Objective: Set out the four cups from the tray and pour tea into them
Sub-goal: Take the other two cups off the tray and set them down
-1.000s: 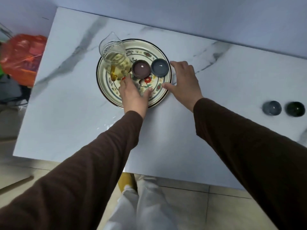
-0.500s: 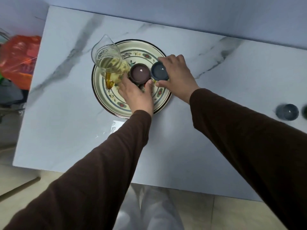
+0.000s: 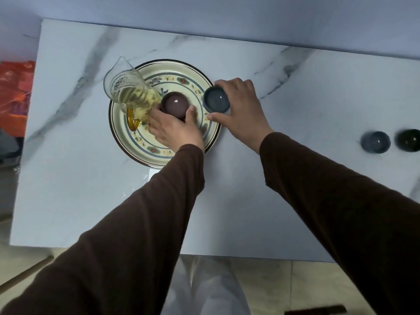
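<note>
So everything here hangs around the floral tray [image 3: 145,153], a round plate with a dark rim sitting on a white marble-look desk [image 3: 68,178]. On the tray's left part stands a glass pitcher [image 3: 129,94] with yellowish tea in it, amber handle toward the person, spout poking out past the tray's far-left rim. Right beside the pitcher, near the tray's middle, is the purple cup [image 3: 175,103]. The left hand [image 3: 175,130] is curled around the near side of that cup, thumb on its right edge, fingers tucked in next to the pitcher, so the pitcher is pretty much crowding that side. Can't tell if the cup is lifted or resting on the tray.

The right hand [image 3: 241,110] has the blue-grey cup [image 3: 216,98] gripped between thumb on the near side and fingers on the far side, right over the tray's right rim. Looks raised a bit, but hard to say for sure.

Well off to the right of the tray, two more cups stand on the desk just beside each other: a grey-blue cup [image 3: 375,142] and a dark green cup [image 3: 409,140], the green one cut by the frame edge. All cups look empty inside. Left of the tray, past the desk edge, there's an orange plastic bag [image 3: 13,94]. Both arms wear dark brown sleeves [image 3: 341,212].
</note>
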### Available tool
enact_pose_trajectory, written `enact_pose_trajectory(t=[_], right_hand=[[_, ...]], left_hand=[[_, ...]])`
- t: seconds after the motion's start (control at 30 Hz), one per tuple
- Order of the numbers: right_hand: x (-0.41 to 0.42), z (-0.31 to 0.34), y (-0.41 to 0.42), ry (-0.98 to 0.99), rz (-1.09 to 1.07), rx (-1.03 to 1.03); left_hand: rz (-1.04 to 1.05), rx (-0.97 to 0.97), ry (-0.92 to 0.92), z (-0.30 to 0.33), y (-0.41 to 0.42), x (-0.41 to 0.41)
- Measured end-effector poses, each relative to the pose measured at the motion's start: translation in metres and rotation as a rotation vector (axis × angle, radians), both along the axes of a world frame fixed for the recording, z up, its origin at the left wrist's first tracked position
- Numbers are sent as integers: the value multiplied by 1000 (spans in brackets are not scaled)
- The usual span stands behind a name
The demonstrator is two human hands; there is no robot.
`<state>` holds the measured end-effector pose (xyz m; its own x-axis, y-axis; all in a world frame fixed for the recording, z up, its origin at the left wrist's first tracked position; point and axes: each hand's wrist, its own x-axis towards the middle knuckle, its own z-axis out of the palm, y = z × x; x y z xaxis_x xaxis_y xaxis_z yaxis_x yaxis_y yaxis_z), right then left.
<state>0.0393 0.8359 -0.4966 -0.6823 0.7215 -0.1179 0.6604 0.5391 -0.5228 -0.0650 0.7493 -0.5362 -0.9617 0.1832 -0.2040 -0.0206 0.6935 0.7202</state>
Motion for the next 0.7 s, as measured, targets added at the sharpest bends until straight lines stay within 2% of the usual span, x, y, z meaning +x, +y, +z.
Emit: enact_pose_trajectory(t=[0.1,0.37,0.5,0.7], right_hand=[[9,0,-7,24,-55,-27],[53,14,-36,36,-247,-32],[94,25,-54,54,-359,-30],[173,25,-78,28,-463,-36]], left_hand=[[-102,1,27,2,-7,1],[-531,92,126,31,-34,17],[-713,128,101,45,-49,42],[-815,130,-7,52,-62,106]])
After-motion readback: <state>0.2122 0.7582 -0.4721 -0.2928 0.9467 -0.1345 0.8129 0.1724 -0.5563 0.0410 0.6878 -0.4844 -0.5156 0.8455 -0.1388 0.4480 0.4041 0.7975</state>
